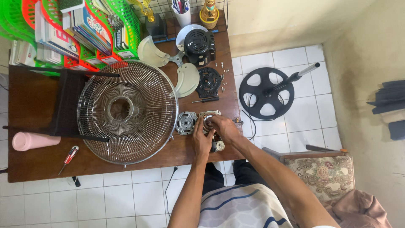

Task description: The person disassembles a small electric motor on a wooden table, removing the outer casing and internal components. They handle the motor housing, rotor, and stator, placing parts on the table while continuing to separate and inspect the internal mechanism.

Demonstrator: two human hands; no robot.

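Two hands are on one piece here, the fan motor assembly (pixel 209 120) near the front edge of the wooden table (pixel 38 164). The left hand (pixel 201 140) comes at it from about 7 o'clock, fingers curled onto its lower left side; how firmly it clamps I cannot tell. The right hand (pixel 224 128) lies over it from about 4 o'clock, fingertips bent down onto the round metal frame at the top, gripping the rim as far as the view shows. So the part sits up and between the two hands, at roughly 12 o'clock from the wrists, with both hands touching it; the right covers more of it.

The assembly's long line seems to run from 11 o'clock to 5 o'clock, from the bright frame down to a small silvery cylinder (pixel 218 146) that pokes out just below the right palm.

Just beside it at 9 o'clock lies a separate round motor plate (pixel 186 123), apart from the hands. Farther out at 9 o'clock rests the wire fan guard (pixel 127 111). At 12 o'clock lie a black screwdriver (pixel 205 99), a black plastic housing plate (pixel 209 81) and the pale fan blade (pixel 186 79). A red-handled screwdriver (pixel 68 158) is well apart at 8 o'clock.
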